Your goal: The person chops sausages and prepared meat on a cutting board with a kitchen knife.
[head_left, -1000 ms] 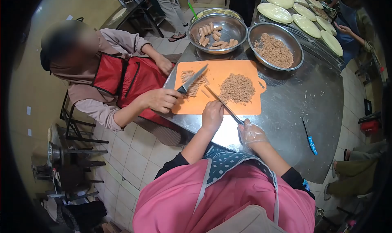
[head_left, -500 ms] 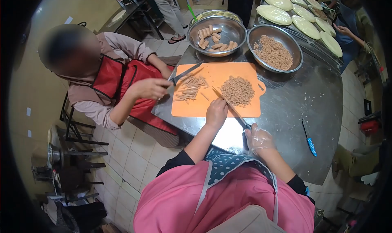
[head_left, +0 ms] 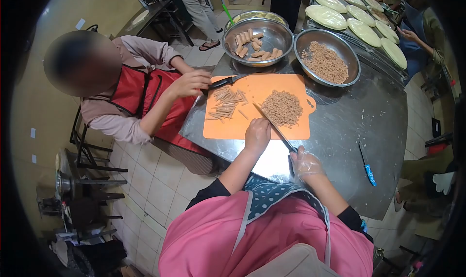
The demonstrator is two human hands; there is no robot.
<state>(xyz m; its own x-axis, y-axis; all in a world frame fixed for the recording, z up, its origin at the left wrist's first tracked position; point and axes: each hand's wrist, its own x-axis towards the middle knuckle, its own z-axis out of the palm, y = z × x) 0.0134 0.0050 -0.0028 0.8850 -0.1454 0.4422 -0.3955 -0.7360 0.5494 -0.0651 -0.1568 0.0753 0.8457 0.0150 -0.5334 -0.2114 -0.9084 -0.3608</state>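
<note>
My right hand (head_left: 307, 162), in a clear plastic glove, is closed round the handle of a knife (head_left: 280, 132). The blade lies along the left edge of a pile of finely chopped brown pieces (head_left: 282, 108) on an orange cutting board (head_left: 233, 131). Bare, my left hand (head_left: 257, 134) has its fingers bent against the blade near the board's front edge. Thin brown strips (head_left: 225, 102) lie on the board's left part. A black-handled knife (head_left: 226, 82) rests across the board's upper left edge, beside a co-worker's hand (head_left: 192, 83).
Behind the board are a steel bowl of short brown rolls (head_left: 258, 43) and another with chopped pieces (head_left: 325, 62). A blue-handled knife (head_left: 370, 174) lies on the steel table (head_left: 340, 131) at right. Pale oval plates (head_left: 361, 32) stand at back right. A co-worker in a red apron (head_left: 167, 117) is at left.
The co-worker at left has put down the black-handled knife, and that hand has moved up and opened. My hands and knife have barely moved.
</note>
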